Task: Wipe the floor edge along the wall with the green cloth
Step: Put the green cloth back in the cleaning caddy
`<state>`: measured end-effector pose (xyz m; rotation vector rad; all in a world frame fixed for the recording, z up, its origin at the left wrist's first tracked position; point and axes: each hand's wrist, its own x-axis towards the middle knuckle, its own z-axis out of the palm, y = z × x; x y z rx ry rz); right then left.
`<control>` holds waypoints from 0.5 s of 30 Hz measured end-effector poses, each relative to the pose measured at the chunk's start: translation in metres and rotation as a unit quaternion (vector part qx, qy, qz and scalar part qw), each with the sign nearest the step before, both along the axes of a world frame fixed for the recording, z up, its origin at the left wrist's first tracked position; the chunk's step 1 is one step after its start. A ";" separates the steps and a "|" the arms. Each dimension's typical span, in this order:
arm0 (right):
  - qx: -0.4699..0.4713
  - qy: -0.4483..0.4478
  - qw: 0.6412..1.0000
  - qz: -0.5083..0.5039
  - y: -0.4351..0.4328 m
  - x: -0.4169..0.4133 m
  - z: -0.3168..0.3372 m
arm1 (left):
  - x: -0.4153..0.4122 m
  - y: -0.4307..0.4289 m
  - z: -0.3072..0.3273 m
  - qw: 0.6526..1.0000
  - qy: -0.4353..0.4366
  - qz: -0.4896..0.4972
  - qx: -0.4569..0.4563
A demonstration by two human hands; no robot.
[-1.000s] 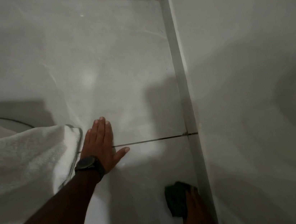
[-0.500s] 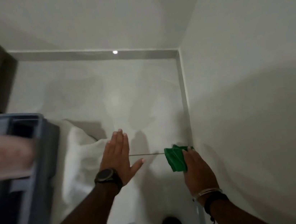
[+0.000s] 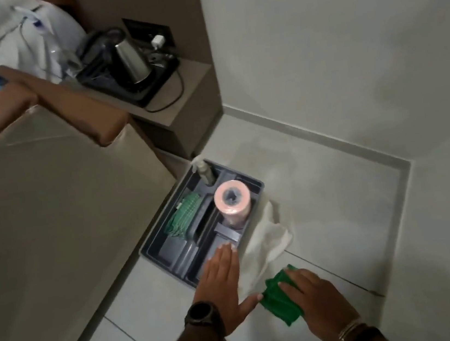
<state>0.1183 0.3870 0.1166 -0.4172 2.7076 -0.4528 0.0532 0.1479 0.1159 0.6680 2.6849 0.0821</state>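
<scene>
My right hand (image 3: 318,301) rests on the crumpled green cloth (image 3: 278,303), pressing it flat on the pale tiled floor, well left of the wall. The floor edge (image 3: 393,237) runs along the white wall at the right and meets a second skirting at the far corner. My left hand (image 3: 222,288), with a dark watch on the wrist, lies flat with fingers spread on the floor, its fingertips at the near corner of a grey caddy (image 3: 172,260) and beside a white towel (image 3: 265,248).
The grey caddy holds a pink roll (image 3: 232,202), folded green cloths (image 3: 187,215) and a bottle (image 3: 207,172). A beige bed (image 3: 51,207) fills the left. A side table (image 3: 184,89) behind carries a kettle (image 3: 129,60) on a black tray.
The view has swung up and left, bringing the caddy, bed and side table into sight. My right hand with the green cloth has come away from the wall edge toward my left hand.
</scene>
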 end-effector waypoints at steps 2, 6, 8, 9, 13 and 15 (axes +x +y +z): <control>0.006 0.015 0.998 0.065 -0.031 -0.024 -0.013 | -0.003 -0.037 -0.006 1.000 -0.008 0.019 -0.019; -0.007 0.039 0.992 0.118 -0.087 -0.070 -0.041 | 0.001 -0.093 -0.033 0.998 -0.008 0.056 -0.023; 0.002 0.040 0.987 0.153 -0.112 -0.091 -0.057 | 0.008 -0.112 -0.054 0.997 -0.015 0.074 -0.007; 0.011 0.034 0.985 0.171 -0.123 -0.101 -0.065 | 0.010 -0.120 -0.064 0.996 -0.019 0.083 0.000; 0.063 0.009 0.969 0.238 -0.143 -0.128 -0.086 | 0.013 -0.143 -0.094 0.995 -0.022 0.095 0.022; 0.075 -0.016 0.968 0.237 -0.138 -0.125 -0.090 | 0.016 -0.152 -0.104 0.994 -0.027 0.103 0.038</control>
